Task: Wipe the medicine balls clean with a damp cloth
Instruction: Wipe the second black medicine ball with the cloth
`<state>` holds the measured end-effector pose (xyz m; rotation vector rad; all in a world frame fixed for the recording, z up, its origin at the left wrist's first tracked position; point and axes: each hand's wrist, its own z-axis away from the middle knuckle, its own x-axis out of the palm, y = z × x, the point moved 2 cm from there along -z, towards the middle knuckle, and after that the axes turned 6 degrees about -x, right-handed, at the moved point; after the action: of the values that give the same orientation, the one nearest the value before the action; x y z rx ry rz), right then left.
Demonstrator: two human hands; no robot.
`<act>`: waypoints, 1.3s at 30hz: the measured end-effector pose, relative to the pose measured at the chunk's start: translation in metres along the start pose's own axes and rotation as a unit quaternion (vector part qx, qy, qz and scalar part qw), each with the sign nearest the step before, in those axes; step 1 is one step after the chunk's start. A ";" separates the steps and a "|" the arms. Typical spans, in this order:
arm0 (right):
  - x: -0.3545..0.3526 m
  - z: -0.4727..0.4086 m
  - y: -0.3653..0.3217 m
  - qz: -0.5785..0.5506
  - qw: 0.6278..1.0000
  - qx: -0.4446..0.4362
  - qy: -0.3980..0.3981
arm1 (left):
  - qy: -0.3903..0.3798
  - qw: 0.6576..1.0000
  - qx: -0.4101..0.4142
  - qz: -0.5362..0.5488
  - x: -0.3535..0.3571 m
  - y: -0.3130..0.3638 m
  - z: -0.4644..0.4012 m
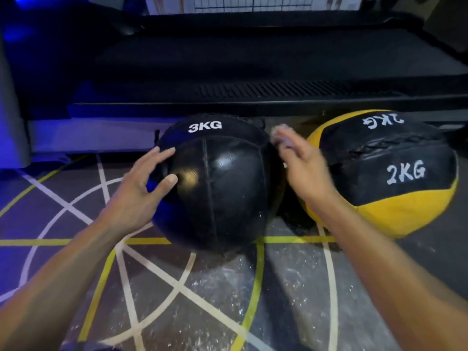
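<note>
Patterned floor [157, 282], dusted with white flecks, carries both balls. Black 3KG ball [220, 183] sits centre, touching the yellow-and-black 2KG ball [395, 178] on its right. Your left hand [141, 188] rests on its left side, fingers [164, 152] spread. Your right hand [301, 163], blurred, presses a pale cloth [279, 136] on its upper right with straight fingers. Dark treadmill [253, 79] behind.
</note>
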<state>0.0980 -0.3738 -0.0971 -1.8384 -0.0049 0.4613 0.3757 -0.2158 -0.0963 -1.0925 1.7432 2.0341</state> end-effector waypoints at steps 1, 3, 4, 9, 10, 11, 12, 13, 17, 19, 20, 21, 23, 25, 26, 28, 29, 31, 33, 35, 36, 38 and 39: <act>0.019 0.003 0.000 -0.004 1.000 -0.017 -0.026 | 0.002 1.000 -0.002 0.001 0.000 -0.002 -0.002; 0.043 0.025 0.002 0.014 0.999 -0.050 -0.008 | 0.007 1.000 -0.007 0.000 -0.001 -0.007 -0.004; 0.049 0.044 0.006 0.012 0.998 -0.053 0.030 | 0.009 1.000 -0.006 0.003 -0.001 -0.010 -0.004; 0.077 0.160 0.023 -0.135 0.981 0.096 0.102 | 0.003 1.000 0.006 0.012 0.004 -0.011 -0.001; 0.082 0.160 0.026 -0.182 0.963 0.154 0.122 | 0.006 1.000 0.006 0.009 0.004 -0.010 -0.002; 0.082 0.152 0.028 -0.217 0.943 0.199 0.159 | 0.006 1.000 0.008 0.006 0.005 -0.009 -0.002; 0.079 0.138 0.026 -0.233 0.923 0.234 0.194 | 0.007 1.000 0.008 0.004 0.006 -0.008 -0.003; 0.074 0.121 0.020 -0.237 0.915 0.247 0.214 | 0.009 1.000 0.006 0.004 0.006 -0.008 -0.002; 0.061 0.066 -0.017 -0.127 0.982 0.047 0.134 | 0.012 1.000 -0.008 0.019 0.007 -0.008 0.001; 0.063 0.062 -0.021 -0.045 0.996 -0.058 0.051 | 0.014 1.000 -0.002 0.011 0.005 -0.010 0.001; 0.064 0.068 -0.010 -0.026 0.995 -0.073 0.055 | 0.013 1.000 0.000 0.005 0.006 -0.011 0.000; 0.066 0.080 0.005 -0.039 0.995 -0.050 0.080 | 0.013 1.000 0.002 -0.001 0.007 -0.011 -0.001; 0.071 0.120 0.041 -0.149 0.968 0.135 0.151 | 0.025 1.000 0.004 -0.008 0.006 -0.012 -0.002; 0.082 0.160 0.061 -0.262 0.880 0.344 0.196 | 0.033 0.999 0.007 -0.012 0.009 -0.013 0.000; 0.086 0.165 0.063 -0.295 0.841 0.406 0.203 | 0.034 0.999 0.008 -0.007 0.011 -0.011 0.002; 0.091 0.146 0.060 -0.317 0.803 0.452 0.225 | 0.033 0.999 0.009 0.000 0.011 -0.010 0.001; 0.090 0.133 0.055 -0.324 0.793 0.451 0.252 | 0.029 1.000 0.007 0.003 0.011 -0.010 0.000; 0.083 0.109 0.041 -0.337 0.797 0.406 0.295 | 0.028 0.999 0.007 0.016 0.011 -0.010 0.002; 0.070 0.092 0.022 -0.301 0.854 0.299 0.301 | 0.030 0.999 -0.003 0.032 0.009 -0.009 0.004; 0.065 0.087 0.002 -0.216 0.930 0.179 0.238 | 0.028 0.999 -0.002 0.038 0.010 -0.011 0.003; 0.068 0.090 -0.005 -0.163 0.962 0.113 0.190 | 0.027 0.999 -0.002 0.039 0.010 -0.011 0.004; 0.080 0.111 -0.005 -0.073 0.991 0.007 0.107 | 0.031 0.999 -0.003 0.044 0.011 -0.010 0.004; 0.086 0.130 0.002 -0.041 0.996 -0.017 0.083 | 0.034 0.998 -0.003 0.046 0.011 -0.011 0.006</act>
<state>0.1362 -0.2348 -0.1569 -1.8970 0.0241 0.2514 0.3730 -0.2107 -0.1117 -1.1157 1.8537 2.0807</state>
